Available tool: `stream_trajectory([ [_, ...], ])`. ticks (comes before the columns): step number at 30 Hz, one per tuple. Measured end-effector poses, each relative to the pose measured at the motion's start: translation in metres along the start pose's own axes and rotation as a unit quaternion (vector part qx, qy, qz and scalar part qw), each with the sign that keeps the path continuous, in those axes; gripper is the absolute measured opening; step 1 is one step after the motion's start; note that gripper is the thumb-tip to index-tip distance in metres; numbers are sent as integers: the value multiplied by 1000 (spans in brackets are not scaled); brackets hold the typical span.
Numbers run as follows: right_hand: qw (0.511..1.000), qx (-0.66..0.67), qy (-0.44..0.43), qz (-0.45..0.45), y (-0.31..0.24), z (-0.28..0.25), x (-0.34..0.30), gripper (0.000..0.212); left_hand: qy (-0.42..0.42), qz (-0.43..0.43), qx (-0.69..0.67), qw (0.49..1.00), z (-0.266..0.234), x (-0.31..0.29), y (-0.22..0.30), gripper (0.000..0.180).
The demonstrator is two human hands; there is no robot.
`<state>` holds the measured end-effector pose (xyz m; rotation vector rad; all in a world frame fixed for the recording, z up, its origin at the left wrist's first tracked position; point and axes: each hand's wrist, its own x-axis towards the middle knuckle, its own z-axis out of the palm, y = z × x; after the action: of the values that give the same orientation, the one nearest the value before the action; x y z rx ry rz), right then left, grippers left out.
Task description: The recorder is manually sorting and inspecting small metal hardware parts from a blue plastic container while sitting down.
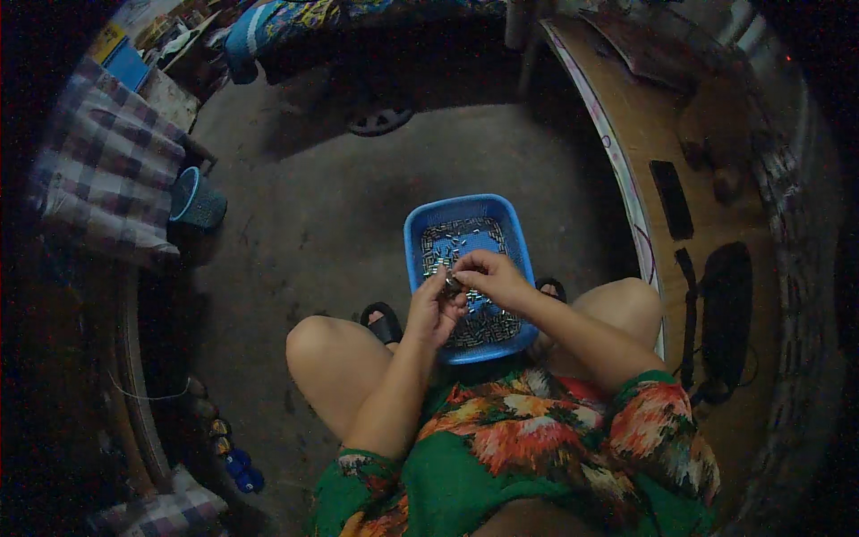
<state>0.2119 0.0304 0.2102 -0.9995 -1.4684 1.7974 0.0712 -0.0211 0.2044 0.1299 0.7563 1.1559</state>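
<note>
A blue plastic basket (pixel 524 234) sits on the floor between my feet. Many small shiny metal cylinders (pixel 479 329) lie in it, thickest along its sides and near end. Above the basket, my left hand (pixel 435 310) curls around a few small metal pieces (pixel 452 284). The thumb and fingers of my right hand (pixel 490 276) are pinched together at those same pieces, touching or nearly touching the left fingers. Exactly what sits between the right fingertips is too small to make out.
On the right runs a wooden board (pixel 667 295) bearing a dark flat object (pixel 671 199). A blue-rimmed bin (pixel 199 204) stands at left beside a checked cloth (pixel 116 157). A wheel-like object (pixel 379 122) lies far ahead; blue round items (pixel 240 470) are lower left.
</note>
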Motion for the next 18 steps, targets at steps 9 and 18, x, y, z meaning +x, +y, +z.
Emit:
stream_trajectory([
  [9, 997, -66, 12, -48, 4, 0, -1, 15, 11, 14, 26, 999, -2, 0, -1, 25],
  [18, 995, 52, -11, 81, -19, -5, -5, 15, 0, 28, 36, 999, 4, -4, 2, 25],
])
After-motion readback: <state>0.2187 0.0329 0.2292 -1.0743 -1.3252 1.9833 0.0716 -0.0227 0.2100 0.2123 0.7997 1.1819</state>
